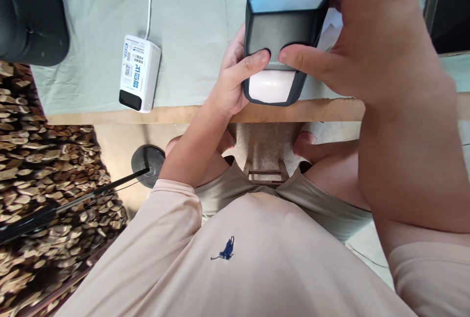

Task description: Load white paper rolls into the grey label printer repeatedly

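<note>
A dark grey, boxy handheld device (281,26) with rounded corners is held up above the near side of the table. Its far end has a glossy light blue face, and a white panel shows at its near end. Small lettering between the thumbs is too unclear to read. My left hand (235,75) grips the device from the left, thumb on the front and fingers behind it. My right hand (341,48) grips it from the right, its thumb pressed on the front and its fingers partly hidden round the far edge. Some white paper (331,28) shows behind the device.
A pale green cloth (191,28) covers the table, whose wooden edge (176,114) runs in front of me. A white power bank (137,72) with a white cable lies at left. Dark objects stand at both far corners. Stacked firewood (44,160) and a black stand (141,168) are lower left.
</note>
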A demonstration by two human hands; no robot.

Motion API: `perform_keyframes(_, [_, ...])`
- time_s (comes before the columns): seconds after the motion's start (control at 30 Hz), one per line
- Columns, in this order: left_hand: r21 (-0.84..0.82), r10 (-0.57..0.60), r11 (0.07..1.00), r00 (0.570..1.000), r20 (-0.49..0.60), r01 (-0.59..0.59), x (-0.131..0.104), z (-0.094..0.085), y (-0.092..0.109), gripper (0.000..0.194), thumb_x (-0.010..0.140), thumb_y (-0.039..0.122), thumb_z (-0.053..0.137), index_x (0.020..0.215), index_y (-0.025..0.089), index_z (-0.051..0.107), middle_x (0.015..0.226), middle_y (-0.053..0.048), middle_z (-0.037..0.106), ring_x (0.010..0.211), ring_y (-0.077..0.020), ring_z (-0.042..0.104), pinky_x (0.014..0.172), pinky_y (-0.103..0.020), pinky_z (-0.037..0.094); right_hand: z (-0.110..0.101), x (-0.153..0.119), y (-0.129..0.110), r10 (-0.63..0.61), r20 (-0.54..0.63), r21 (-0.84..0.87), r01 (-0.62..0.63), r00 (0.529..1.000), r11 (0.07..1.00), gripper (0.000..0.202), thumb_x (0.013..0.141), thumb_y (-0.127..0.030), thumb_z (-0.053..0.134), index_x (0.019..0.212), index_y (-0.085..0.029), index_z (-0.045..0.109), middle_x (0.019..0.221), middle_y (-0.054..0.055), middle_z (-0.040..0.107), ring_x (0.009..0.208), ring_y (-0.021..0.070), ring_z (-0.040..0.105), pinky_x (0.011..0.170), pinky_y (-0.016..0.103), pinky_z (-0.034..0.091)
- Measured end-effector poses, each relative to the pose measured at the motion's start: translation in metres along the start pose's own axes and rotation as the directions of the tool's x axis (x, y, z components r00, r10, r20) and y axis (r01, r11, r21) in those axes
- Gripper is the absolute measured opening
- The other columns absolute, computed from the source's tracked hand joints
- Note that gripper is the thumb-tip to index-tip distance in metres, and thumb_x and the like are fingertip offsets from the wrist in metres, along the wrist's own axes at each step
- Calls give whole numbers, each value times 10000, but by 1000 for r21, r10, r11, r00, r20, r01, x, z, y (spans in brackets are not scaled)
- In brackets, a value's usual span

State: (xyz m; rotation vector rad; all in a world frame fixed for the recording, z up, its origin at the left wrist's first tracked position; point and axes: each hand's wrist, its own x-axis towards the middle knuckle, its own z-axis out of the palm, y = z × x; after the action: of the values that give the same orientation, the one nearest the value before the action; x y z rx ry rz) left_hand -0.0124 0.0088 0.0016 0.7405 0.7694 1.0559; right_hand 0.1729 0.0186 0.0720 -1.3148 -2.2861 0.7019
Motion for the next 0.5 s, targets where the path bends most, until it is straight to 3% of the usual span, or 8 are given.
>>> perform_keyframes(0.13, [33,-62,997,987,-145,68,2,2,2,274,834,371,618,1069,250,686,898,-49,697,1259,-307,672,900,-366,608,3,1,3,19,-36,-113,-23,999,993,471,942,-471,456,1319,-189,471,1345,-22,483,1310,139,478,1182,312,453])
perform_keyframes(0.23, [25,-90,995,969,-231,98,7,3,2,280,837,452,520,959,264,688,856,-61,690,1297,-322,643,927,-397,617,1,0,4,96,-35,-150,-100,995,984,441,940,-424,447,1311,-193,507,1325,-14,494,1294,157,476,1147,329,462])
perform_keyframes(0.37, [-10,-3,1000,987,-159,1,13,0,-3,154,824,345,498,749,249,593,806,-27,661,1266,-291,656,905,-367,625,-5,-2,5,107,55,-104,-101,993,989,516,888,-352,547,1386,-246,460,1401,-46,464,1392,147,429,1246,313,399])
perform_keyframes(0.5, [-105,30,994,997,-68,-37,15,-5,-8,180,894,234,445,822,239,609,783,-7,655,1263,-251,658,934,-369,618,-9,-2,9,119,91,-104,-109,989,989,619,827,-332,642,1405,-315,423,1436,-80,445,1409,132,420,1276,338,376])
